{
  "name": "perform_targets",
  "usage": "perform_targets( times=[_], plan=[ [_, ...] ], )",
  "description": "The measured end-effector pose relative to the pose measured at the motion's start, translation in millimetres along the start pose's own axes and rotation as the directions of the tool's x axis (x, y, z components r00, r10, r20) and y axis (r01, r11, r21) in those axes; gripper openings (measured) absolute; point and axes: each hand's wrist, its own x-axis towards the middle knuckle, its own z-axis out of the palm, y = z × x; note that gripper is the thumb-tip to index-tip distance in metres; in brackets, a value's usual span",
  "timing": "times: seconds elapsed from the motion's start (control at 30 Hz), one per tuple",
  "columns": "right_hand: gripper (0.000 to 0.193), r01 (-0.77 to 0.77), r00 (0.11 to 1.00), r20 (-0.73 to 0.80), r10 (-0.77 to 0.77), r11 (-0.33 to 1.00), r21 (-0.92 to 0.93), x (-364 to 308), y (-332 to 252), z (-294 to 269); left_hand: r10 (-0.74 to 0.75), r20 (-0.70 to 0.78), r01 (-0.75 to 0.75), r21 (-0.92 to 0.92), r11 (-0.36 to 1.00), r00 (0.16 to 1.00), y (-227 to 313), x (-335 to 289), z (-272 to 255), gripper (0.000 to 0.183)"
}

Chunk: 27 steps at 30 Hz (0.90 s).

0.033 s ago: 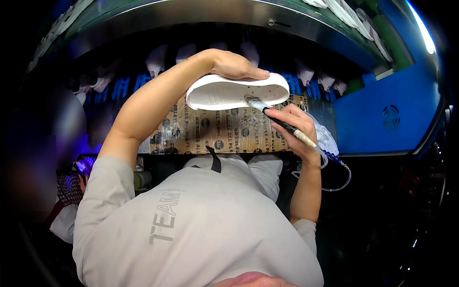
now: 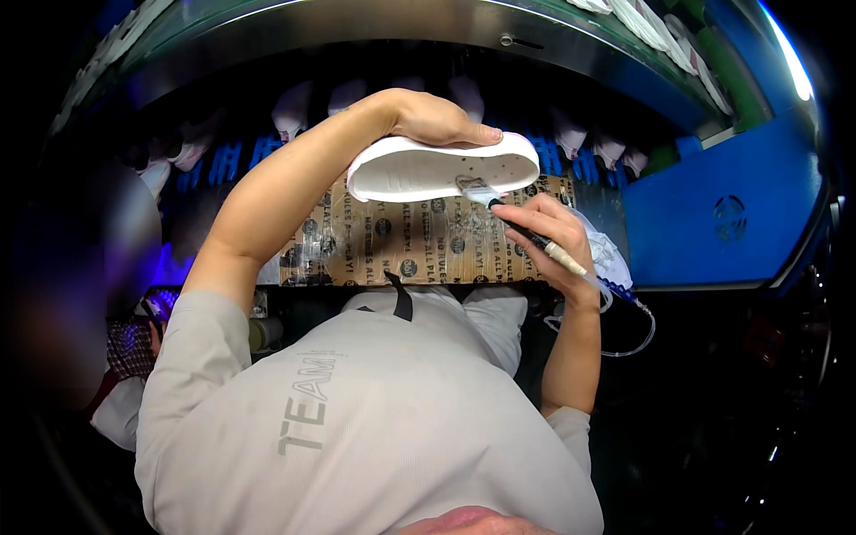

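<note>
My left hand [image 2: 437,120] is closed over the far edge of a white shoe sole [image 2: 401,174], thumb along its rim. The sole is tilted so its hollow inner side, with raised edges and small dark dots or holes toward the right end, faces me. In my right hand [image 2: 555,236] is a brush [image 2: 526,230] with a black and cream handle, held like a pen. Its bristles touch the inside of the sole near the near rim, right of the middle. A clear tube [image 2: 649,332] runs beside my right wrist and seems to join the handle's rear end.
Beneath the sole lies a tape-covered cardboard surface [image 2: 383,241] with printing. Behind it, several white shoe uppers [image 2: 292,111] stand among blue racks under a metal-edged machine [image 2: 383,36]. A blue panel [image 2: 713,214] bounds the right. Another person's checked sleeve [image 2: 131,352] shows at left.
Almost nothing differs. The sole and the brush tip sit a hair higher, and the brush stays against the inside of the sole.
</note>
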Motion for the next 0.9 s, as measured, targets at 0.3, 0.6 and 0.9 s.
perform_targets(
  times=[0.3,0.6,0.9],
  plan=[
    [0.032,0.069,0.984,0.170,-0.061,0.997,-0.044,-7.0,-0.2,-8.8,0.000,-0.041,-0.001,-0.028,1.000,0.999,-15.2,1.7,4.9,0.081],
    [0.033,-0.094,0.747,-0.487,0.452,0.798,0.596,-80.7,63.7,36.3,0.016,-0.299,-0.227,-0.689,0.689,0.954,-48.8,2.9,34.8,0.056],
    [0.035,-0.191,0.729,-0.374,0.574,0.694,0.694,-90.5,84.5,75.2,0.053,-0.848,-0.836,-0.529,-0.147,0.527,-22.6,53.2,-316.9,0.046]
  ],
)
